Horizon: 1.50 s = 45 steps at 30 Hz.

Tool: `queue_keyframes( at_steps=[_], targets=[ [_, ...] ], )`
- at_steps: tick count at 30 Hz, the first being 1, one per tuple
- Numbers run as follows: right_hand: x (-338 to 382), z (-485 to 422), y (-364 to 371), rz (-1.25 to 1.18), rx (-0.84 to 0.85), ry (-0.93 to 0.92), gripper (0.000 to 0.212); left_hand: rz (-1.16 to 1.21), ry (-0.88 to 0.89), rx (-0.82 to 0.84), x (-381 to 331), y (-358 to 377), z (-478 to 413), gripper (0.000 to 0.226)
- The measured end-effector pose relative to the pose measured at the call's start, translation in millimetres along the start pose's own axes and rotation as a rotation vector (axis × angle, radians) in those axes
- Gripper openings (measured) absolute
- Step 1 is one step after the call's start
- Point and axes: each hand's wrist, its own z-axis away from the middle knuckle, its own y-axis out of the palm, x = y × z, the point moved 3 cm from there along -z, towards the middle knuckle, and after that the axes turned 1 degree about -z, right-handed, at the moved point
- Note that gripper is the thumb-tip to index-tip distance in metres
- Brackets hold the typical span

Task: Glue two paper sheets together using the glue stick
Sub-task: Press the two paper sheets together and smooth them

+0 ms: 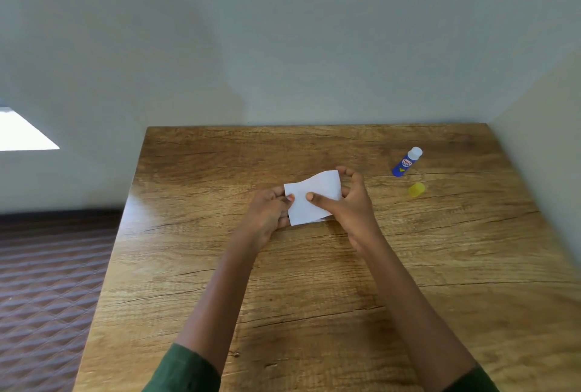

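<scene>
Paper sheets (312, 197) held just above mid-surface (314, 281), pinched at opposite edges by left hand (271, 210) and right hand (349, 199); edges to be aligned before pressing flat; glue stick (407, 161) uncapped near far right corner.

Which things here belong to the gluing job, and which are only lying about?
Belonging to the job:
- white paper, held by the left hand and right hand
- glue stick, uncapped, lying on the table
- yellow cap, beside the glue stick

Only lying about:
- nothing; beyond the table only the wall and the floor show
</scene>
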Motion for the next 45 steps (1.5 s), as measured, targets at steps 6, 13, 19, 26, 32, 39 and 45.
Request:
queue_keyframes(
  at_steps=[6,13,19,26,32,39,45],
  targets=[
    [4,-4,-26,0.019,-0.089,-0.009,0.034,-0.022,-0.009,-0.012,2,-1,-2,0.027],
    [-4,-10,-36,0.093,-0.102,-0.022,0.020,-0.027,0.000,-0.003,1,-1,0,0.027],
    [-5,-11,-38,0.135,-0.147,-0.059,0.016,-0.027,0.018,0.019,2,-2,-1,0.029],
    [-1,-9,-38,0.038,-0.106,-0.049,0.013,0.015,0.018,0.038,2,-3,-2,0.029],
    [-1,-9,-39,-0.034,-0.069,-0.018,0.016,0.060,0.005,0.058,2,-4,-3,0.028],
    [3,-8,-39,-0.076,-0.084,-0.043,0.025,0.066,0.000,0.050,4,-5,-6,0.029],
    [1,-9,-39,-0.049,-0.075,-0.038,0.024,0.060,0.002,0.047,6,-5,-8,0.029]
  ],
)
